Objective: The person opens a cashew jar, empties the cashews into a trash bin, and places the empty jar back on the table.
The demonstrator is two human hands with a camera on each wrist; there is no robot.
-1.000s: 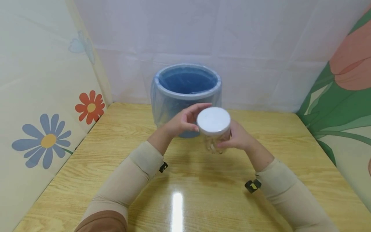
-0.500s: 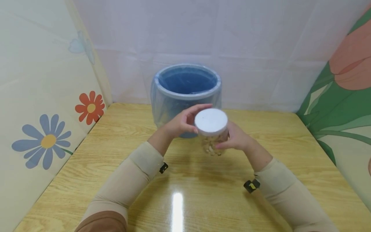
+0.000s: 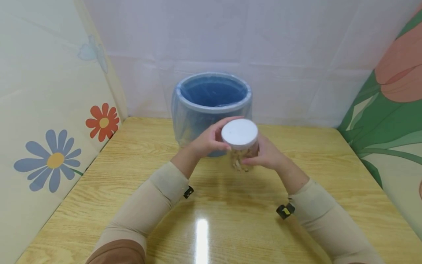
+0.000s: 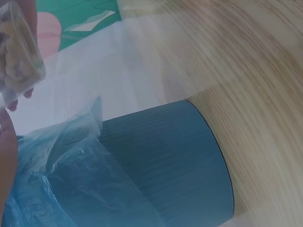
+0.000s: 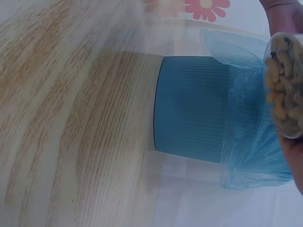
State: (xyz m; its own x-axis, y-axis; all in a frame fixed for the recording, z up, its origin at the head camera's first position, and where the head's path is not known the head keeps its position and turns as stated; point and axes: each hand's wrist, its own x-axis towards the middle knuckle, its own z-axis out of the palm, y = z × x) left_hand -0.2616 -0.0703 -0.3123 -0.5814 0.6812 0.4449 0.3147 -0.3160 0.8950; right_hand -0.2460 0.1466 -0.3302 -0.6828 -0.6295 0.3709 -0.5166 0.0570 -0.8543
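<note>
In the head view a clear jar (image 3: 238, 161) with a white lid (image 3: 239, 132) is held above the table, its top tilted slightly. My right hand (image 3: 271, 153) grips the jar's body, thumb across the near side. Around the left edge of the lid curls my left hand (image 3: 210, 140), its thumb at the near rim and fingers reaching behind. Pale, curved pieces that look like cashews show through the wall of the jar (image 5: 285, 90) in the right wrist view. The left wrist view catches only the lower part of the jar (image 4: 21, 56).
Just behind the hands stands a blue ribbed bin (image 3: 211, 124) lined with a thin blue bag (image 4: 90, 184), its mouth uncovered. The wood-grain table (image 3: 230, 227) meets a white sheet (image 3: 280, 66) at the back. Flower-printed panels flank both sides.
Both hands and the jar have shifted slightly left, dipping and then rising a little. My left thumb has moved a bit to the right along the lid's near rim.
</note>
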